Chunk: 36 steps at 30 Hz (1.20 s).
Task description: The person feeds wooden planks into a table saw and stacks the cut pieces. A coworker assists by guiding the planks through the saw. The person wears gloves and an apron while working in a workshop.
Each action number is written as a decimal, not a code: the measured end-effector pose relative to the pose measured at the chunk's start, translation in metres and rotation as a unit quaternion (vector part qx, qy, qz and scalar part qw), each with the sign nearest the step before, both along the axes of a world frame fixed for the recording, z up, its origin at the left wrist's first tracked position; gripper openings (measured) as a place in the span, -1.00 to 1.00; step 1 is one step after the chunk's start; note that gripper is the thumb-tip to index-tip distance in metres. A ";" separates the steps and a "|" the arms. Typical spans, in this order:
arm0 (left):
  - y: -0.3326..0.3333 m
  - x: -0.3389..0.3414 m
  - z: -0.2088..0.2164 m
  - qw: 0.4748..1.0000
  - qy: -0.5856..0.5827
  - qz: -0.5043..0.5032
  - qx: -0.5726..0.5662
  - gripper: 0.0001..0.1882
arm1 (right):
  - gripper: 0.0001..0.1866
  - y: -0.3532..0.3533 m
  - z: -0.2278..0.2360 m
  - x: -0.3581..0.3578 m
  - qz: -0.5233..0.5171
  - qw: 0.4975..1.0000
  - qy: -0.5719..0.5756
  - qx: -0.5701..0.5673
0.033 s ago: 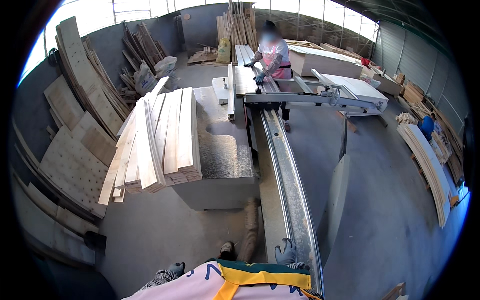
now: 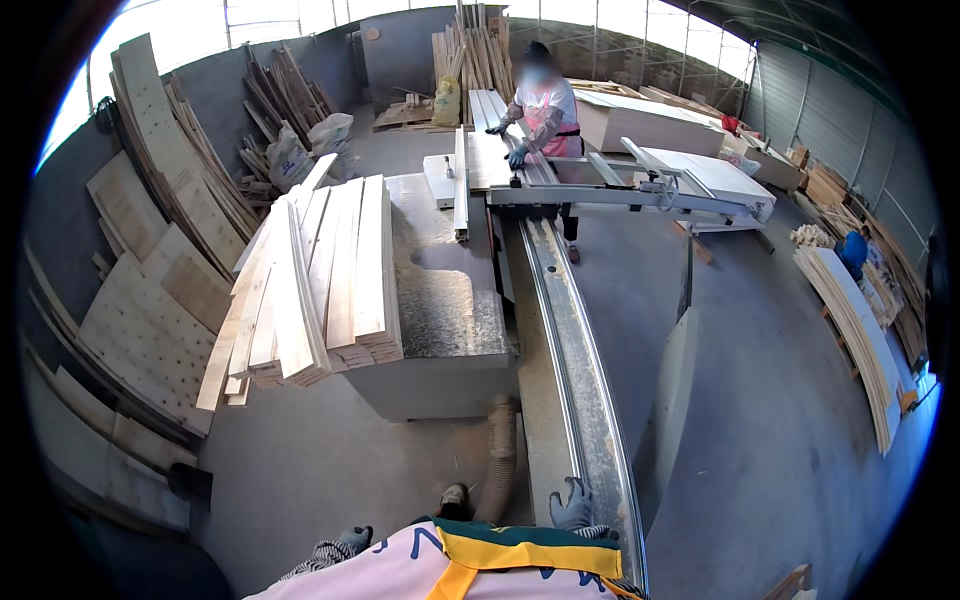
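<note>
My right hand (image 2: pixel 572 506), in a grey glove, rests at the near end of the long metal rail (image 2: pixel 590 370) of a sliding table saw. Its fingers are spread and nothing is in them. My left hand (image 2: pixel 354 539), also gloved, hangs low beside my body, mostly hidden, so I cannot make out its fingers. Ahead of me stands the saw table (image 2: pixel 440 345), strewn with sawdust. A stack of long pale boards (image 2: pixel 345 265) lies along its left side. Across the saw, a co-worker (image 2: pixel 545 115) in a pink apron keeps both gloved hands on pale boards (image 2: pixel 488 165).
A metal crossbar frame (image 2: pixel 640 203) reaches right from the saw. A ribbed hose (image 2: pixel 502 450) runs down to the floor before my feet. Plywood sheets (image 2: pixel 150 330) lean along the left wall. On the right lies a low stack of panels (image 2: pixel 850 340).
</note>
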State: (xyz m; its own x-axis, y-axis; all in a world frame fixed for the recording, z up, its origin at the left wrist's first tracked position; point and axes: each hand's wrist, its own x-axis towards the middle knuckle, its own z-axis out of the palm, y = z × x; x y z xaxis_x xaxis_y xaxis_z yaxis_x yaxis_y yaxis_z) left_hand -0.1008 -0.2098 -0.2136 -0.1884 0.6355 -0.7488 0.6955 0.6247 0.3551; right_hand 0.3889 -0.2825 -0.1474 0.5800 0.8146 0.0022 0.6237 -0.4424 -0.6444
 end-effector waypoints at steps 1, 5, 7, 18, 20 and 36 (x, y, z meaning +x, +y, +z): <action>-0.001 0.003 -0.009 1.000 0.008 -0.013 -0.009 -0.54 | -0.46 -0.001 -0.003 0.001 0.000 1.000 0.008 -0.001; -0.005 0.010 -0.034 0.999 0.021 -0.042 -0.026 -0.55 | -0.46 -0.008 0.001 0.001 -0.002 0.999 0.026 -0.018; -0.004 0.013 -0.041 0.998 0.021 -0.046 -0.027 -0.55 | -0.46 -0.010 0.003 -0.002 -0.004 1.000 0.018 -0.019; -0.001 0.006 -0.053 0.998 0.025 -0.042 -0.028 -0.58 | -0.48 -0.004 -0.004 -0.008 0.005 1.000 -0.008 -0.014; -0.002 0.002 -0.053 0.998 0.026 -0.040 -0.029 -0.58 | -0.48 -0.003 -0.006 -0.011 0.001 1.000 -0.010 -0.019; -0.007 -0.007 -0.052 0.998 0.024 -0.032 -0.040 -0.61 | -0.49 0.002 0.008 -0.031 0.026 0.999 -0.004 -0.041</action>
State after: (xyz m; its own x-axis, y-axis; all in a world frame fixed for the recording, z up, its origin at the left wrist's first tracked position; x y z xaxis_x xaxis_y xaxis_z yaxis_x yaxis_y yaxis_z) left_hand -0.1079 -0.2167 -0.2657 -0.1866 0.5853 -0.7890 0.7499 0.6037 0.2704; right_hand 0.3578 -0.2805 -0.1394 0.5369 0.8414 -0.0623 0.6521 -0.4607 -0.6021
